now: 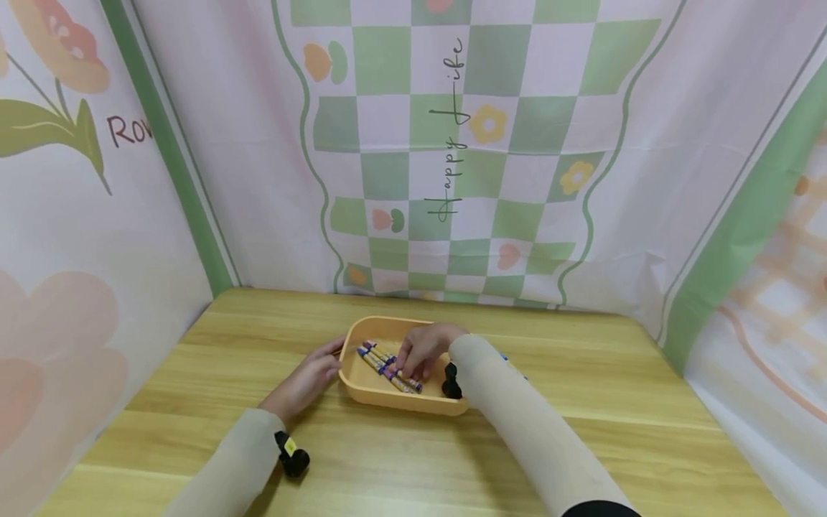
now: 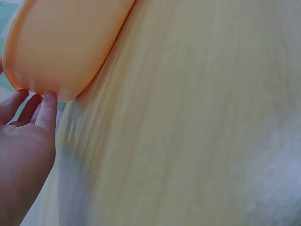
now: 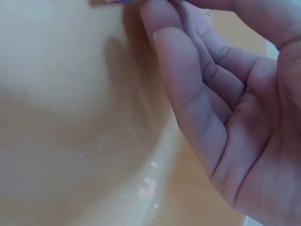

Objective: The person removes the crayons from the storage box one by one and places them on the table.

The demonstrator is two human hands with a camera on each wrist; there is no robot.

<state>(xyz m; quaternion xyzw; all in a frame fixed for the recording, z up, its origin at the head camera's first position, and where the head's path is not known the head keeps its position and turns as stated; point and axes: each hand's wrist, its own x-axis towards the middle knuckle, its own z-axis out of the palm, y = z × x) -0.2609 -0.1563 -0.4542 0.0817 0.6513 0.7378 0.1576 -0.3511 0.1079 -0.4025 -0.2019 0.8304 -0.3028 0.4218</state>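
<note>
An orange plastic tray [image 1: 407, 403] stands on the wooden table, with several wrapped crayons [image 1: 371, 360] lying slantwise in its left half. My left hand [image 1: 304, 384] is at the tray's left end, its fingertips touching the outer wall; the left wrist view shows the fingers [image 2: 48, 110] against the orange side [image 2: 70, 42]. My right hand [image 1: 423, 350] reaches down into the tray and pinches a crayon among the others. In the right wrist view its fingers are bent, and only a coloured crayon tip [image 3: 123, 1] shows at the top edge.
A thin blue item [image 1: 506, 357] lies right of the tray, mostly hidden by my right forearm. The wooden table [image 1: 581, 431] ends at the back against a checked curtain [image 1: 439, 143], with more curtains at both sides.
</note>
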